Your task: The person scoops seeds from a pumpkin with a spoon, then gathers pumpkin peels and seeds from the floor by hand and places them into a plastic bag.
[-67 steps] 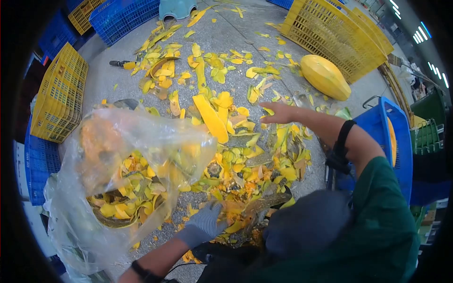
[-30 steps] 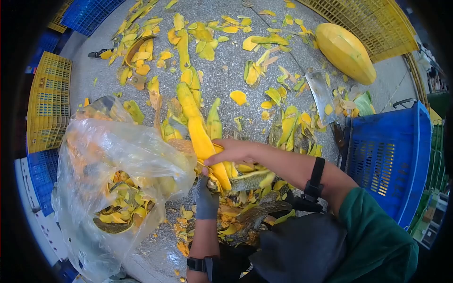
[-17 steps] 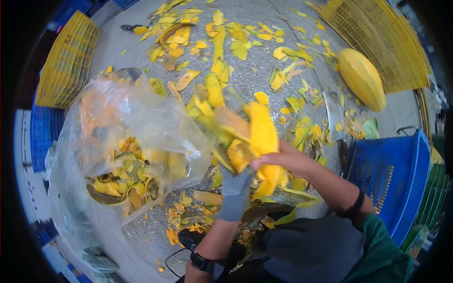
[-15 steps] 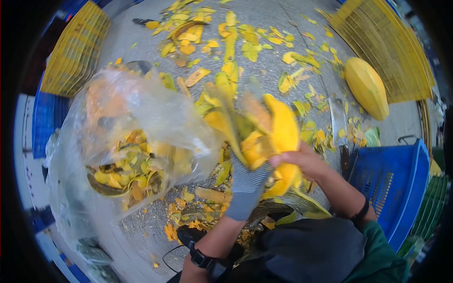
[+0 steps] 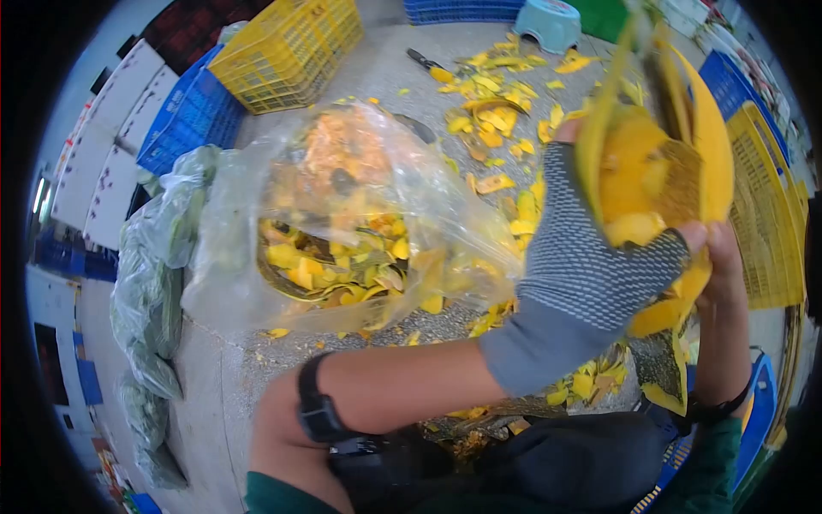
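My left hand (image 5: 591,248), in a grey patterned fingerless-looking glove, is closed round a bundle of yellow pumpkin peels (image 5: 717,141). The bundle has long curved strips standing up and a brown-faced piece in the middle. My bare right hand (image 5: 723,253) grips the same bundle from the right, partly hidden behind it. A dark green rind piece (image 5: 659,370) hangs beneath my hands. Left of them, a clear plastic bag (image 5: 224,283) lies open on the floor, with peel scraps (image 5: 342,265) inside and orange pulp showing through its wall.
Loose peels (image 5: 492,116) and a dark-handled tool (image 5: 421,60) lie on the concrete floor. A yellow crate (image 5: 295,56) and blue crate (image 5: 193,116) stand at the upper left. A light blue stool (image 5: 548,24) is at the back. Filled green-tinted bags (image 5: 150,300) line the left; another yellow crate (image 5: 766,206) stands right.
Both hands have raised the peel bundle up and to the right, closer to the camera. My view has swung left, showing more of the bags on that side.
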{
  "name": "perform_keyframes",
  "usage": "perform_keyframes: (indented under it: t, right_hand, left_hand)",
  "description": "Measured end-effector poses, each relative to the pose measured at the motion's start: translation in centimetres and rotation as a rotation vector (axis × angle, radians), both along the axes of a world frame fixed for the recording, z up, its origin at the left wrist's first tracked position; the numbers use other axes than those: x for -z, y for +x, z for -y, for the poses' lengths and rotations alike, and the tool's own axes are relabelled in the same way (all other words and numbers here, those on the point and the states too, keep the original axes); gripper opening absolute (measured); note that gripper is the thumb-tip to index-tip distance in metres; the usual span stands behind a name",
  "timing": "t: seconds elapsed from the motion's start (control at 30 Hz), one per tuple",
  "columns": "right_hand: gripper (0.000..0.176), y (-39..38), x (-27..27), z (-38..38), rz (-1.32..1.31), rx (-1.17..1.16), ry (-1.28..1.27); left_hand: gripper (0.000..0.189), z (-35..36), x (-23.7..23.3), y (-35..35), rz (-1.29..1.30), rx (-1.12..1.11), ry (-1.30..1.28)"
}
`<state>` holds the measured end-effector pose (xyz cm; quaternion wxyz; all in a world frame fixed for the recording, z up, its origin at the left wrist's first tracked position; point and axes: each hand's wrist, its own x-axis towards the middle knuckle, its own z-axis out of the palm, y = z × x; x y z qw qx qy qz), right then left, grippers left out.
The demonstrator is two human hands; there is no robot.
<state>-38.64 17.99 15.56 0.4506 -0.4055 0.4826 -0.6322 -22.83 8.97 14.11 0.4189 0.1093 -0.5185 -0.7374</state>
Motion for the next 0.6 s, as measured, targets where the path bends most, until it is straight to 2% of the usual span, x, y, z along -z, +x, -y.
perform_keyframes:
  t: [0.03, 0.07, 0.13, 0.2, 0.23, 0.33, 0.4, 0.43, 0.47, 0.5, 0.53, 0.57, 0.6]
  right_hand:
    - [0.064, 0.7, -0.8, 1.7, -0.004, -0.017, -0.016]
    - [0.059, 1.4, -1.6, 3.6, 0.007, -0.158, 0.118]
    - [0.05, 4.2, -2.4, 7.3, 0.048, -0.405, 0.311]
    - [0.047, 9.0, -1.5, 10.8, 0.051, -0.548, 0.442]
    - [0.047, 11.5, -0.8, 12.0, 0.019, -0.582, 0.515]
    - [0.049, 17.5, 5.0, 14.2, 0.065, -0.766, 0.538]
    - [0.053, 20.6, 7.5, 14.9, 0.048, -0.811, 0.559]
    - [0.06, 21.8, 8.1, 15.2, 0.128, -0.944, 0.635]
    - [0.067, 23.0, 8.6, 15.6, 0.21, -1.078, 0.709]
    - [0.067, 23.8, 9.4, 16.1, 0.209, -1.075, 0.716]
    - [0.068, 24.6, 10.2, 16.8, 0.183, -1.065, 0.777]
    - [0.069, 25.5, 10.3, 17.5, 0.157, -1.053, 0.838]
    - [0.062, 26.1, 10.2, 18.4, 0.121, -1.082, 0.839]
  left_hand:
    - [0.094, 1.0, -0.9, 1.7, 0.018, 0.087, 0.103]
    - [0.084, 1.7, -1.5, 3.8, 0.099, 0.092, 0.225]
    - [0.075, 3.3, -0.3, 7.8, 0.203, -0.02, 0.205]
    - [0.064, 4.0, 0.1, 12.0, 0.475, -0.195, 0.39]
    - [0.052, 3.7, 0.5, 14.1, 0.533, -0.228, 0.446]
    - [0.042, 2.4, 3.7, 20.4, 0.619, -0.248, 0.578]
    - [0.05, 1.2, 6.4, 24.2, 0.694, -0.213, 0.815]
    - [0.05, 0.8, 7.8, 25.2, 0.692, -0.208, 0.823]
    - [0.056, 0.5, 9.0, 25.9, 0.535, -0.241, 0.8]
    - [0.062, 0.2, 9.8, 26.5, 0.378, -0.272, 0.773]
    - [0.072, 0.3, 10.2, 27.6, 0.344, -0.19, 0.877]
    - [0.072, 0.9, 10.1, 28.1, 0.341, -0.186, 0.879]
    - [0.071, 1.4, 9.7, 28.6, 0.321, -0.224, 0.876]
